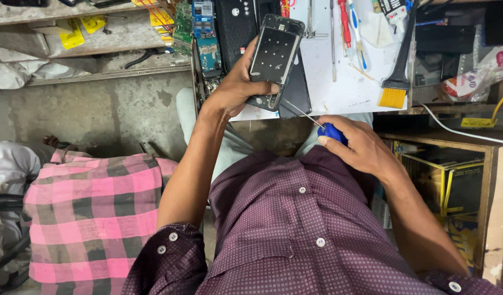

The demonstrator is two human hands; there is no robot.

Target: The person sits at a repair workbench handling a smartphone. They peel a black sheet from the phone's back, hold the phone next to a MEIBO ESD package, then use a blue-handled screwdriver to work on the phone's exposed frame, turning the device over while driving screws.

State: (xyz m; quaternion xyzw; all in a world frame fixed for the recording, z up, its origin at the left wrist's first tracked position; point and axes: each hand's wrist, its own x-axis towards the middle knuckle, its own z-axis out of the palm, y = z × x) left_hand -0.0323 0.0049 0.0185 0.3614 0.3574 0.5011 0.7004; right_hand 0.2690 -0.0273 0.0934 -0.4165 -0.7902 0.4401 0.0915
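phone frame: your left hand (235,87) grips an opened phone body (273,54), back cover off, dark inner plate with rows of small holes facing up. you hold it tilted over the near edge of the white work mat (344,82), fingers wrapped behind it and the thumb pressed on its lower end.

screwdriver: your right hand (360,145) is closed round the blue handle of a small screwdriver (332,131). its thin metal shaft runs up and left, and the tip meets the lower right corner of the phone body.

second phone: a dark slab (296,90) lies flat on the mat, partly under the one you hold.

bench: a brush with a black handle and yellow bristles (396,87) rests at the mat's right side. a red-handled tool (344,24) and a toothbrush (358,33) lie further up the mat, well apart from your hands.

spare parts: green and blue circuit boards (205,33) sit at the bench's left edge, just beside your left wrist.

beside you: a person in a pink and grey checked cloth (93,213) sits low on your left, on the concrete floor (115,109).

right side: an open wooden shelf holds yellow and black boxes (442,186), below your right forearm.
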